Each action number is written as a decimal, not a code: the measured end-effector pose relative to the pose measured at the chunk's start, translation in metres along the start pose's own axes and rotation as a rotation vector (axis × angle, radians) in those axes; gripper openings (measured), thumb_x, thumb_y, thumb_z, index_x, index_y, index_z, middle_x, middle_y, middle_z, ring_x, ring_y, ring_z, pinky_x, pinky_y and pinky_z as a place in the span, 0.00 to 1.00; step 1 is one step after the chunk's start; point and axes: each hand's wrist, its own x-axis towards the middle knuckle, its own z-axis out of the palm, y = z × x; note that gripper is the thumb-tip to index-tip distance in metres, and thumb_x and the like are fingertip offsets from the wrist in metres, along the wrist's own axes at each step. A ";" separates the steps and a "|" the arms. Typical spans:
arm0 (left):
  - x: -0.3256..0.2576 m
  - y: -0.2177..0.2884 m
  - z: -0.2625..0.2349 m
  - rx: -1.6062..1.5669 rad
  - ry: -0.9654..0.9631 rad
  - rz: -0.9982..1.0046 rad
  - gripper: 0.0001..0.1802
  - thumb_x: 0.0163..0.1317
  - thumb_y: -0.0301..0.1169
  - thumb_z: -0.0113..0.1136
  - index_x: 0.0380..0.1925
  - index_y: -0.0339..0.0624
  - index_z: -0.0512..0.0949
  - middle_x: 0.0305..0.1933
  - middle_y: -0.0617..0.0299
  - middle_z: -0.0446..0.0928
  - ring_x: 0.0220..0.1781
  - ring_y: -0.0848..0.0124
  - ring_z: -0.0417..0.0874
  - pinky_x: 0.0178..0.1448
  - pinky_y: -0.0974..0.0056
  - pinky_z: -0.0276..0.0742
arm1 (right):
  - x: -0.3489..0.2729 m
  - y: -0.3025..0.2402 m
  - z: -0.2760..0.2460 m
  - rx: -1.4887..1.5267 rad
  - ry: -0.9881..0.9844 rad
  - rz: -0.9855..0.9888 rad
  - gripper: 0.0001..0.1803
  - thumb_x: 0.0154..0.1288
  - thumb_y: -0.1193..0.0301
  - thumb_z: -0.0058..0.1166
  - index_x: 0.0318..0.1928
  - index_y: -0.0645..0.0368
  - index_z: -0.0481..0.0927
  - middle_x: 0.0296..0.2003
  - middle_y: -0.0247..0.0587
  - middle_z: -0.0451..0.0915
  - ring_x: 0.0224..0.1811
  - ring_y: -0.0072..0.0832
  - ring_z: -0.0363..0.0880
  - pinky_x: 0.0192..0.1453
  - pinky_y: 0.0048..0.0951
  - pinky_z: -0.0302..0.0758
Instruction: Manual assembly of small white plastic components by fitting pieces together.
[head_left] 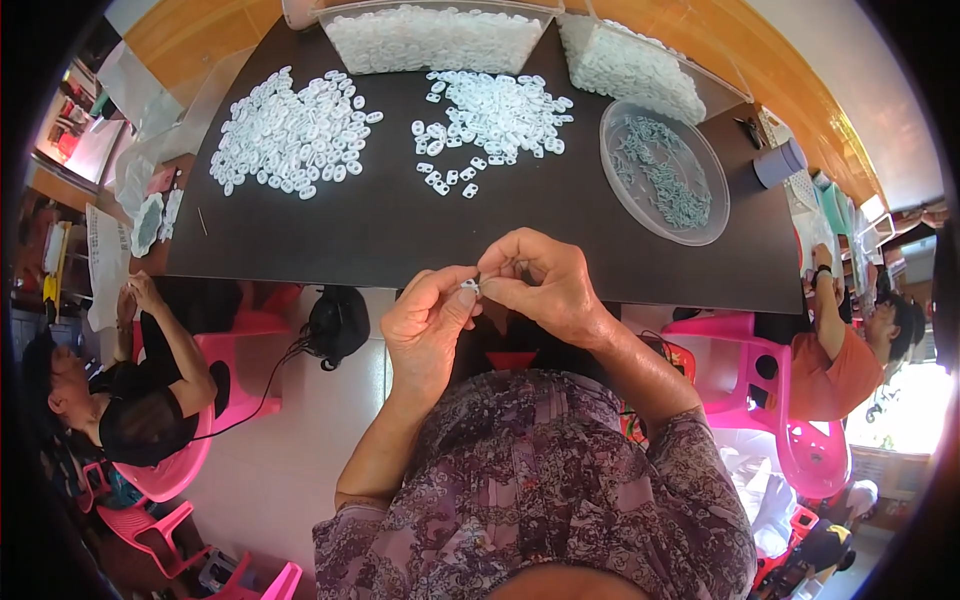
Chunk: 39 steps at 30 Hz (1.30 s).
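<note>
Seen from the head camera, a person in a patterned purple top (520, 470) works at the near edge of a dark table (400, 235), both bare hands raised just in front of it. The left hand (425, 325) pinches a small white piece (470, 287) between thumb and forefinger, its other fingers curled behind. The right hand (555, 285) meets it from the other side, thumb and forefinger tips drawn close together at the piece's right edge; whether they grip something of their own is too small to tell.

Across the tabletop lie two heaps of white parts: a broad left heap (295, 130) of oval pieces and a smaller right heap (505, 112), with a few strays toward the worker. To the right sits a round clear tray (640, 208) with small grey-green parts (682, 200) scattered inside. Along the far side, a clear bin (543, 14) and a second, tilted bin (738, 90) hold more white pieces. A greyish-purple cup (780, 163) stands by the right edge.

Flanking the table, a person in black (145, 425) sits at left on a pink chair (240, 365), and a person in orange (838, 372) sits at right.
</note>
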 end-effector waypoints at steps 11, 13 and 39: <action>-0.001 -0.004 -0.005 0.344 -0.008 0.218 0.08 0.59 0.20 0.58 0.38 0.29 0.78 0.30 0.63 0.73 0.27 0.79 0.74 0.30 0.77 0.71 | 0.000 0.005 0.008 -0.010 -0.066 -0.002 0.06 0.59 0.83 0.52 0.37 0.69 0.72 0.25 0.37 0.76 0.23 0.17 0.74 0.25 0.18 0.71; 0.001 -0.004 -0.005 0.366 0.001 0.226 0.08 0.58 0.20 0.58 0.38 0.29 0.78 0.29 0.63 0.73 0.26 0.80 0.74 0.30 0.77 0.71 | 0.001 0.007 0.010 0.034 -0.024 0.033 0.06 0.59 0.83 0.52 0.37 0.69 0.72 0.25 0.37 0.76 0.23 0.17 0.74 0.25 0.18 0.71; -0.003 -0.010 -0.023 0.495 0.053 0.310 0.11 0.55 0.13 0.55 0.38 0.29 0.78 0.28 0.61 0.73 0.28 0.77 0.74 0.31 0.75 0.71 | 0.004 0.017 0.032 0.006 0.009 0.016 0.04 0.57 0.82 0.53 0.34 0.66 0.74 0.24 0.32 0.75 0.24 0.12 0.70 0.26 0.17 0.68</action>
